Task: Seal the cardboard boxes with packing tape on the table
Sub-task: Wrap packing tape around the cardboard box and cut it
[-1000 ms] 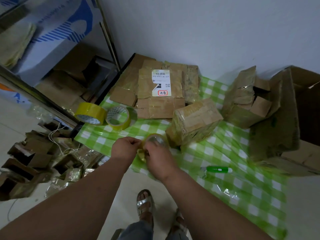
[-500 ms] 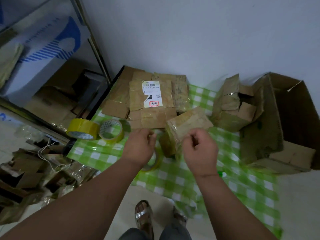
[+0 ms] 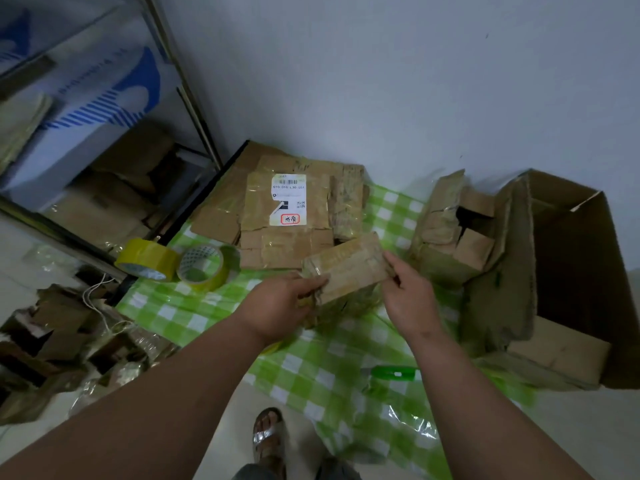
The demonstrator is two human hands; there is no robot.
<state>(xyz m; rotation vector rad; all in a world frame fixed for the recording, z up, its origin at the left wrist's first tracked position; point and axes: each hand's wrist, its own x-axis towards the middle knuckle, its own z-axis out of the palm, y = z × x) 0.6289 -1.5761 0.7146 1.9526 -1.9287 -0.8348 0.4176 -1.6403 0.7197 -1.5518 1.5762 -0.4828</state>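
While gripped at both ends, small cardboard box (image 3: 346,271), worn brown and glossy with clear tape, above green-checked table (image 3: 311,368). Long axis tilted, running from left hand (image 3: 280,308) up toward right hand (image 3: 408,299). Left grip clenched round lower end, right grip pinching upper corner. Two yellow tape rolls (image 3: 173,263) lying nearby.

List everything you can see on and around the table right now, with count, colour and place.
small taped box: 1, brown, table centre, gripped by both hands
flattened cartons: a stack, brown, one with a white label, by the wall
tape rolls: 2, yellow, table's left edge
open boxes: 2, brown, right side, one small, one large
green tool: 1, near edge
tablecloth: 1, green-white check
cardboard scraps: a pile, floor at left
left hand: holds box's left end
right hand: holds box's right end
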